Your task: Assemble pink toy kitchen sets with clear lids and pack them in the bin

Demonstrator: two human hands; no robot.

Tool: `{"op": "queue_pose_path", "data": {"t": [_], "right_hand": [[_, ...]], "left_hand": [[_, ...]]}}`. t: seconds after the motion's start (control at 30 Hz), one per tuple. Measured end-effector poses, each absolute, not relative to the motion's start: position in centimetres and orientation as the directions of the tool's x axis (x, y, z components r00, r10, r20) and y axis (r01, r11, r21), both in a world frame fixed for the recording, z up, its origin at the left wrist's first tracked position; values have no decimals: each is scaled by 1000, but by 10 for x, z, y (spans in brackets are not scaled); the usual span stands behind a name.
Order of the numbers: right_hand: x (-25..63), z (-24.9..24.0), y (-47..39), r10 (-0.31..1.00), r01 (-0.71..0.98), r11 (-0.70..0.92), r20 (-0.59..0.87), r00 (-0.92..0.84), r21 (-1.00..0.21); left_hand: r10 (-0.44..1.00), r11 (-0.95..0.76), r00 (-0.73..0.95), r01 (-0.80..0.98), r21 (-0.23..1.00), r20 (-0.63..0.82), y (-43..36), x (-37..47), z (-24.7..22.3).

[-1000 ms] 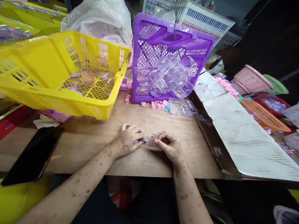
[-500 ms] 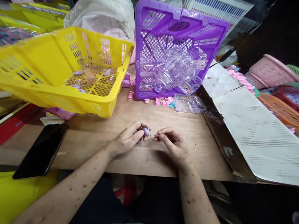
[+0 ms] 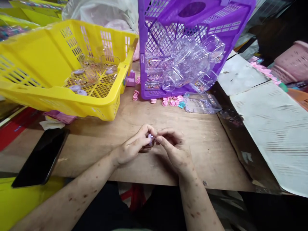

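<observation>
Over the middle of the wooden table (image 3: 115,141), my left hand (image 3: 134,142) is closed on a small purple plastic piece (image 3: 150,139), which is seen edge-on between thumb and fingers. My right hand (image 3: 173,146) pinches with thumb and forefinger right beside that piece. Whatever sits in this pinch is too small to make out. The fingertips of both hands nearly meet. Beyond them lie small pink plastic parts (image 3: 172,103) and a clear tray of tiny purple pieces (image 3: 202,104).
A yellow basket (image 3: 96,104) holding clear cases and purple pieces stands at left. Behind the table's middle, a purple basket (image 3: 141,64) on its side holds clear plastic cases (image 3: 190,59). A black phone (image 3: 40,157) lies at left. A cardboard box (image 3: 267,118) borders the right.
My right hand has moved left, bringing its pinch up to the purple piece. In my left hand the piece has turned edge-on. The camera view has shifted slightly.
</observation>
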State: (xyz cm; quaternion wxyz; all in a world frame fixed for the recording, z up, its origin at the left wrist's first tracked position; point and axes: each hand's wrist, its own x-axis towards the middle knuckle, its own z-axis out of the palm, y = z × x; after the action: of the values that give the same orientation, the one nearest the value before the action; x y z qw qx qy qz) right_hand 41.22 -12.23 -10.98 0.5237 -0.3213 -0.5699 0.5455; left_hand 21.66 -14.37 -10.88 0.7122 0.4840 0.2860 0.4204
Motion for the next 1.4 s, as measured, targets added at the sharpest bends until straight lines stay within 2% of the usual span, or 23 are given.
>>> {"op": "queue_pose_path", "data": {"t": [0.13, 0.77, 1.03, 1.17, 1.4], "right_hand": [[410, -110, -124, 946, -289, 157, 228, -231, -944], [406, -117, -125, 958, -261, 150, 205, -199, -954], [405, -119, -128, 935, -200, 282, 316, -163, -938], [403, -116, -128, 921, -230, 294, 340, -192, -927], [404, -110, -129, 903, -213, 316, 362, -230, -924]], "left_hand": [[869, 150, 494, -289, 945, 13, -144, 218, -109], [840, 249, 542, -359, 899, -16, -147, 218, -105], [854, 226, 520, -343, 912, -16, -150, 219, -105], [859, 165, 511, -339, 926, 34, -151, 218, -107], [844, 200, 535, -372, 907, 33, -152, 216, -113]]}}
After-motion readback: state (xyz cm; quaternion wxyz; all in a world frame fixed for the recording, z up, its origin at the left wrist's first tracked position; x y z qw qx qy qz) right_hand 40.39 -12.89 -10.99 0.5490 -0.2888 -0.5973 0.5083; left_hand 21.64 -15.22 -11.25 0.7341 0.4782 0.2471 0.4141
